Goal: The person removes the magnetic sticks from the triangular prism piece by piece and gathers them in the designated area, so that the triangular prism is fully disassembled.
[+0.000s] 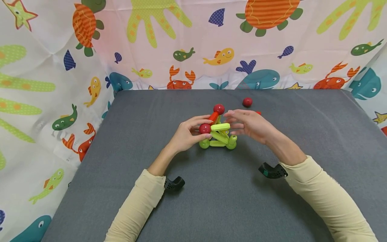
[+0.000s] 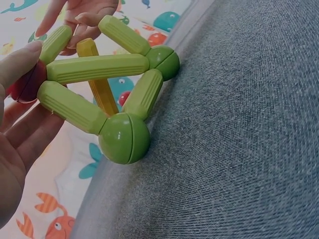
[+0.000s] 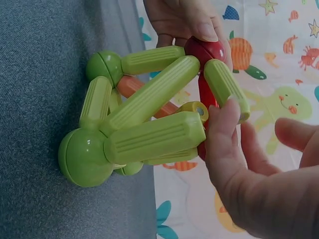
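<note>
A frame of magnetic building rods and balls stands on the grey table, with green balls (image 1: 231,145) and light green rods (image 3: 154,137) at its base. My left hand (image 1: 193,129) grips the near red ball (image 1: 205,128) between thumb and fingers. From that ball a light green rod (image 1: 220,127) points right, its far end free. Behind it, a red rod (image 1: 213,117) leads up to another red ball (image 1: 219,109). A yellow rod (image 2: 97,79) stands inside the frame. My right hand (image 1: 252,124) is at the frame's right side, fingers loosely extended, fingertips close by the rod ends, thumb apart.
A loose red ball (image 1: 247,102) lies farther back on the grey table (image 1: 211,201). A small red piece (image 1: 258,113) shows partly behind the right hand. A curtain printed with sea animals (image 1: 199,33) hangs along the table's back and left side.
</note>
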Demonstrator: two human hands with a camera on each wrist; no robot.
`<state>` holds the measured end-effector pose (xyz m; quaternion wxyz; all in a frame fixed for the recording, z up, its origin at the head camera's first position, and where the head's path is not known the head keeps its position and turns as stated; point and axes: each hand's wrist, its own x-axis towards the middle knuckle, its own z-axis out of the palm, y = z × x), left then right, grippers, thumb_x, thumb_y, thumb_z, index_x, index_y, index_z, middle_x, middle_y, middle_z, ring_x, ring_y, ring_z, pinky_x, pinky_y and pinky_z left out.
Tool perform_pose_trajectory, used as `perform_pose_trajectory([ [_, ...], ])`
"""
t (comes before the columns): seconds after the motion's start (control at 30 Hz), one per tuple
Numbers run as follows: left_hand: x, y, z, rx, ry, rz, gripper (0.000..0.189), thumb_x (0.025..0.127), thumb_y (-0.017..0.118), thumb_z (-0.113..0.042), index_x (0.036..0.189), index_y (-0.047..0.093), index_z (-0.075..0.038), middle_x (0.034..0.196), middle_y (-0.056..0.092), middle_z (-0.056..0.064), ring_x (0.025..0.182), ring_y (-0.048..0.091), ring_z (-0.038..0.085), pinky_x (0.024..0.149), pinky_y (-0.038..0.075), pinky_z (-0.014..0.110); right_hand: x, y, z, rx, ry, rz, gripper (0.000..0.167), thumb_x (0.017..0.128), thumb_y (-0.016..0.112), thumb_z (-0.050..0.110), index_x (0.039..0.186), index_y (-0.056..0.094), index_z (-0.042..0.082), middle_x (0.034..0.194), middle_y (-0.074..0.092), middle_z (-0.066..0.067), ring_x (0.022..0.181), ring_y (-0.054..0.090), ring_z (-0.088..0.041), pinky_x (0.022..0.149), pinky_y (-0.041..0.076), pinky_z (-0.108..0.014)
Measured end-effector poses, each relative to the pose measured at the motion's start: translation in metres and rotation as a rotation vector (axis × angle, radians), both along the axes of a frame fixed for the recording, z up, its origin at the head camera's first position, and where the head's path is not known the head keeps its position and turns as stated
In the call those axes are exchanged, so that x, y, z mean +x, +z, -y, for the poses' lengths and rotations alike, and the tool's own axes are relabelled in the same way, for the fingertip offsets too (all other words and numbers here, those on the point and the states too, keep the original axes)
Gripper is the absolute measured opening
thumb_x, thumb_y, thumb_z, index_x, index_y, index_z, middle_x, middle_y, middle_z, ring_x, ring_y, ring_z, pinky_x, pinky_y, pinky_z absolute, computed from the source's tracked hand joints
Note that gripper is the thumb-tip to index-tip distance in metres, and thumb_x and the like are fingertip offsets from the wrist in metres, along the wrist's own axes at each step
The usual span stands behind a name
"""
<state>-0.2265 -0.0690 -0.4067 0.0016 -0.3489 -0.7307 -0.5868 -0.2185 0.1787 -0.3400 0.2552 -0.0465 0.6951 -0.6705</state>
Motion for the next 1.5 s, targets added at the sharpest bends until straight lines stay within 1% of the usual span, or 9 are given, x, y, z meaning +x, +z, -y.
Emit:
perform_pose_trajectory([
  [0.2, 0.0, -0.001, -0.001, 0.002, 0.0, -0.001, 0.042, 0.081, 0.075, 0.0, 0.121, 0.063, -0.001, 0.133, 0.053, 0.008, 0.102, 0.062, 0.019, 0.083, 0.053, 0.032, -0.002, -0.001, 0.002, -0.009, 0.071, -0.007, 0.053, 0.101, 0.049, 0.028, 0.139, 0.039, -0.008, 0.139, 0.042, -0.023, 0.101, 0.059, -0.018, 0.082, 0.052, -0.031],
  [0.37, 0.0, -0.001, -0.001, 0.005, 0.001, -0.008, 0.042, 0.08, 0.075, 0.0, 0.121, 0.063, -0.001, 0.133, 0.054, 0.008, 0.1, 0.063, 0.019, 0.082, 0.053, 0.032, -0.003, -0.002, 0.004, 0.024, 0.111, -0.045, 0.047, 0.098, 0.057, 0.02, 0.135, 0.046, -0.005, 0.125, 0.055, -0.014, 0.101, 0.057, -0.023, 0.083, 0.052, -0.031],
  [0.43, 0.0, -0.001, -0.001, 0.006, 0.001, -0.008, 0.041, 0.081, 0.075, 0.0, 0.12, 0.063, -0.001, 0.133, 0.054, 0.008, 0.1, 0.063, 0.018, 0.082, 0.053, 0.033, -0.004, -0.002, 0.005, 0.028, 0.129, -0.06, 0.043, 0.096, 0.06, 0.015, 0.133, 0.049, -0.004, 0.119, 0.06, -0.01, 0.104, 0.056, -0.027, 0.086, 0.051, -0.035],
  [0.53, 0.0, -0.001, -0.001, 0.008, 0.001, -0.009, 0.041, 0.08, 0.075, -0.001, 0.12, 0.063, -0.001, 0.133, 0.054, 0.008, 0.101, 0.063, 0.019, 0.082, 0.053, 0.033, -0.005, -0.004, 0.007, 0.013, 0.152, -0.071, 0.041, 0.094, 0.061, 0.008, 0.131, 0.05, -0.005, 0.115, 0.064, -0.009, 0.109, 0.056, -0.032, 0.091, 0.049, -0.042],
  [0.67, 0.0, 0.0, -0.001, 0.01, -0.001, -0.009, 0.042, 0.08, 0.076, -0.001, 0.12, 0.063, -0.001, 0.133, 0.053, 0.008, 0.102, 0.062, 0.019, 0.082, 0.053, 0.033, -0.005, -0.005, 0.007, -0.006, 0.153, -0.063, 0.04, 0.094, 0.061, 0.005, 0.13, 0.051, -0.007, 0.117, 0.064, -0.011, 0.11, 0.057, -0.034, 0.093, 0.046, -0.045],
  [1.07, 0.0, -0.002, 0.0, 0.008, -0.003, -0.02, 0.042, 0.08, 0.075, 0.0, 0.12, 0.063, -0.001, 0.133, 0.053, 0.008, 0.101, 0.063, 0.019, 0.081, 0.054, 0.033, -0.006, -0.007, 0.006, -0.083, 0.142, -0.009, 0.039, 0.095, 0.059, 0.007, 0.13, 0.051, -0.006, 0.12, 0.058, -0.012, 0.102, 0.06, -0.023, 0.094, 0.045, -0.043],
  [1.27, 0.001, -0.003, 0.0, 0.013, -0.003, -0.021, 0.041, 0.08, 0.075, 0.0, 0.12, 0.063, -0.001, 0.132, 0.054, 0.008, 0.1, 0.063, 0.019, 0.08, 0.054, 0.033, -0.007, -0.009, 0.006, -0.106, 0.145, 0.005, 0.037, 0.095, 0.057, 0.005, 0.13, 0.051, -0.006, 0.119, 0.058, -0.012, 0.101, 0.06, -0.021, 0.095, 0.044, -0.043],
  [1.37, 0.0, -0.002, -0.001, 0.014, -0.004, -0.021, 0.04, 0.08, 0.076, -0.001, 0.119, 0.064, -0.001, 0.132, 0.054, 0.008, 0.1, 0.063, 0.019, 0.08, 0.054, 0.033, -0.009, -0.008, 0.006, -0.107, 0.149, 0.019, 0.039, 0.096, 0.057, 0.005, 0.132, 0.049, -0.007, 0.119, 0.058, -0.011, 0.101, 0.061, -0.021, 0.096, 0.043, -0.042],
  [1.5, 0.0, 0.0, 0.0, 0.011, 0.01, -0.021, 0.039, 0.08, 0.076, -0.002, 0.117, 0.065, -0.001, 0.132, 0.055, 0.009, 0.101, 0.062, 0.02, 0.08, 0.054, 0.033, -0.011, -0.005, 0.003, -0.119, 0.133, 0.035, 0.044, 0.097, 0.055, 0.006, 0.137, 0.042, -0.008, 0.124, 0.056, -0.013, 0.101, 0.061, -0.02, 0.094, 0.046, -0.037],
])
